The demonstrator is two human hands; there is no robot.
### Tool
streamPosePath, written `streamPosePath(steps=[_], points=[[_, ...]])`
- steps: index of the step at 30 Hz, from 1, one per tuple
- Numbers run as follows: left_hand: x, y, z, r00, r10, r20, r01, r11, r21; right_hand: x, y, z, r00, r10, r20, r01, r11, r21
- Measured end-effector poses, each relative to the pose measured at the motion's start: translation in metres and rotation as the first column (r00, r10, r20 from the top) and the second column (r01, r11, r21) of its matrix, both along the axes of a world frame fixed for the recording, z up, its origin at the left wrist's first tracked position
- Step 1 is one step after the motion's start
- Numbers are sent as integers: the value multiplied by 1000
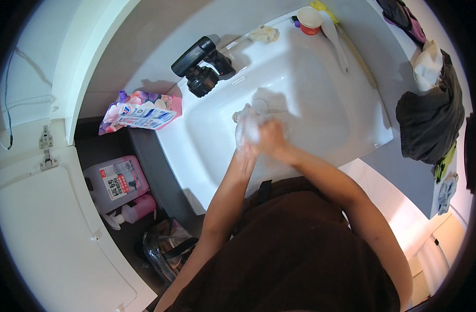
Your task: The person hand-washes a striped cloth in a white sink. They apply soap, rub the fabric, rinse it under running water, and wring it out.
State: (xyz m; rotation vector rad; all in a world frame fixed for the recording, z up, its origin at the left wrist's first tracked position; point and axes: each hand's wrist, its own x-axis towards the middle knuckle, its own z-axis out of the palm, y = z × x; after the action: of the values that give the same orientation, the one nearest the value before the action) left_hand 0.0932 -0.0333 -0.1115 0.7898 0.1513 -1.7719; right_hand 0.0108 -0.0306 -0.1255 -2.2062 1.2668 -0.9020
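Observation:
My left hand (246,130) is over the white basin (202,132), coated in white suds or wrapped around something white. My right hand (273,136) presses against it from the right, its fingers blurred by motion. Foam and blur hide the fingers, so I cannot tell whether anything is held between the hands. A rounded, whitish translucent shape (260,105) shows just beyond them, too unclear to name. Above and to the left of my hands stands a black faucet (201,66). Cloudy water (319,117) appears to lie in the basin's right part.
A floral refill pouch (144,111) leans at the basin's left corner. On the back ledge are a crumpled pale lump (264,34) and a paper cup (310,21). Below left, an open cabinet holds a pink-liquid jug (119,183) and spray bottle (138,208). Dark clothing (431,126) hangs right.

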Motion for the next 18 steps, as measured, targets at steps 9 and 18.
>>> streamPosePath(steps=[9,18], points=[[22,0,-44,996,-3,88,20,979,-202,2,3,17,984,31,175,-25,999,-35],[-15,6,29,966,-117,231,109,993,49,-26,-67,-10,945,-176,277,117,969,219]])
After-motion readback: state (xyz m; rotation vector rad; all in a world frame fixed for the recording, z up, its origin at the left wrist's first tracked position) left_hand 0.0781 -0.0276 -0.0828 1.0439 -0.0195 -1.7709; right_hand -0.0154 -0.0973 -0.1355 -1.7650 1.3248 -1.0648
